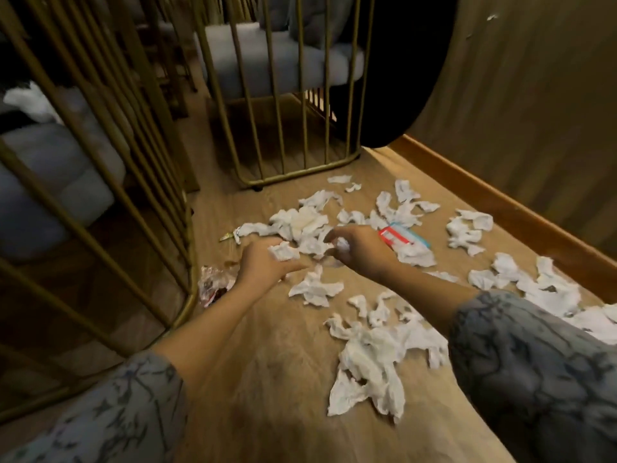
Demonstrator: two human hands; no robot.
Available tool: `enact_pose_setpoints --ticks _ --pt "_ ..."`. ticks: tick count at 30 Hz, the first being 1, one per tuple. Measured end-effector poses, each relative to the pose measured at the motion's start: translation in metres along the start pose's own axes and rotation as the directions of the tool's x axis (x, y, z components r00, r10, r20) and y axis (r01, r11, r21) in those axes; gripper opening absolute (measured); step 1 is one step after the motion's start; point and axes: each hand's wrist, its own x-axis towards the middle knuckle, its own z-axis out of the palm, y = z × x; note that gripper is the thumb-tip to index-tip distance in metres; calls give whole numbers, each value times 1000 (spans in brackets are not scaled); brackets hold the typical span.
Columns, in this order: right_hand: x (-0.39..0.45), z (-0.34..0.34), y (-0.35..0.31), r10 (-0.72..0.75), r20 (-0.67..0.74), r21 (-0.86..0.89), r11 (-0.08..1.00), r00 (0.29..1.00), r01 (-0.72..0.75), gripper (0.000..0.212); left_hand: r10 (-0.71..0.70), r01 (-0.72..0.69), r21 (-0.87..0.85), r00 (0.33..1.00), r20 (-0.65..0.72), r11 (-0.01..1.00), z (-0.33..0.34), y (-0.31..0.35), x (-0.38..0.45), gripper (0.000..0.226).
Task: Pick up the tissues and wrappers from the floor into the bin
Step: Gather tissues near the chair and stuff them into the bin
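Observation:
Several crumpled white tissues lie scattered over the wooden floor, with a big clump (370,355) in the near middle and another pile (300,225) farther off. My left hand (263,262) is closed around a small white tissue (283,252). My right hand (359,247) grips a balled tissue (342,245) just right of it. A red, white and blue wrapper (397,237) lies behind my right hand. A clear crinkled wrapper (213,284) sits left of my left wrist. A small green-yellow wrapper (228,236) lies farther left. No bin is in view.
Gold metal chair frames (293,128) with grey cushions stand at the left and back. A round black table edge (410,71) hangs over the far right. A wooden skirting board (500,208) and wall run along the right. More tissues (541,289) lie by the wall.

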Motion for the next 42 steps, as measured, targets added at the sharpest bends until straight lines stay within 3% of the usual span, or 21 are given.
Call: enact_pose_setpoints --ticks 3,5,10,14,16,19,21,23,26,29,32,36,39,42 --pt "-11 -48 10 98 -112 67 994 989 -91 16 -40 43 -42 997 68 998 12 58 9 58" --pt "-32 -75 19 131 -138 40 991 982 -127 20 -87 112 -144 982 168 983 26 96 13 49" --pt "-91 -138 58 263 -190 65 965 946 -255 20 -205 277 -192 923 324 942 66 186 20 32" --pt "-133 -183 95 457 -240 139 890 857 -435 25 -291 492 -346 819 494 799 106 251 12 25" --pt "-153 -201 113 548 -285 201 837 787 -510 29 -256 481 -366 817 517 797 134 273 7 12" --pt "-186 -224 131 684 -300 351 727 665 -590 35 -159 375 -313 824 544 873 183 299 -7 14" --pt "-212 -233 138 755 -297 415 653 584 -633 37 -161 375 -253 786 597 892 214 312 -21 43" --pt "-242 -236 146 787 -348 408 616 509 -674 32 -111 324 -224 758 643 919 235 327 -41 52" --pt "-290 -240 152 784 -467 344 586 408 -733 18 41 268 -342 732 680 901 268 346 -69 44" --pt "-343 -243 156 844 -501 479 454 190 -751 15 118 268 -414 703 702 870 303 362 -99 34" --pt "-387 -245 159 886 -464 623 328 2 -711 13 145 366 -500 677 722 785 333 383 -126 31" --pt "-422 -246 158 862 -453 727 211 -225 -654 48 181 388 -454 567 803 802 358 408 -154 49" --pt "-431 -246 157 873 -427 757 202 -238 -621 59 259 351 -436 451 854 828 365 410 -161 74" --pt "-422 -238 158 880 -417 731 176 -226 -660 64 283 334 -451 446 849 828 364 402 -144 71"
